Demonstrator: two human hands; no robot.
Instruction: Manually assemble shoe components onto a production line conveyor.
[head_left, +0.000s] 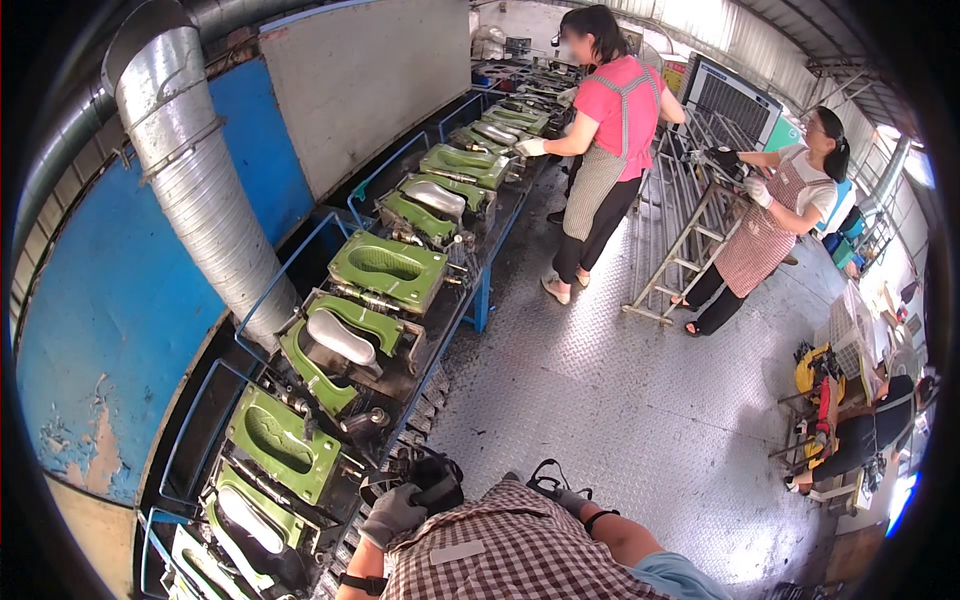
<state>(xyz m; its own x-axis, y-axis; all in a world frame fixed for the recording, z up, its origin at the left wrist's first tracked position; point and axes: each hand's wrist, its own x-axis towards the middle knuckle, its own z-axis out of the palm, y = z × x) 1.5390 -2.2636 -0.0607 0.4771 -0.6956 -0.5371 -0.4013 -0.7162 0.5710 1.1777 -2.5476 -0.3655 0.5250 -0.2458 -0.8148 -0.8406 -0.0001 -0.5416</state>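
My left hand (393,516), in a grey glove with a black band at the wrist, is at the lower centre beside the near edge of the mould line. A bulky black object with straps (437,484) sits against its fingers; whether they grip it is unclear. My right hand (572,501), also gloved, is partly hidden behind my checked apron (485,550). Thin black straps (546,480) loop out beside it, and its fingers do not show clearly. Closest to my left hand are a green mould half with a foot-shaped hollow (282,445) and an opened mould with a silver last (340,337).
The mould line's bench (440,350) runs away on the left behind blue rails (290,270). A ribbed metal duct (205,180) comes down beside it. A co-worker in pink (625,110) reaches to the moulds. Another (770,220) stands by a metal rack (690,250); someone bends at right (870,430).
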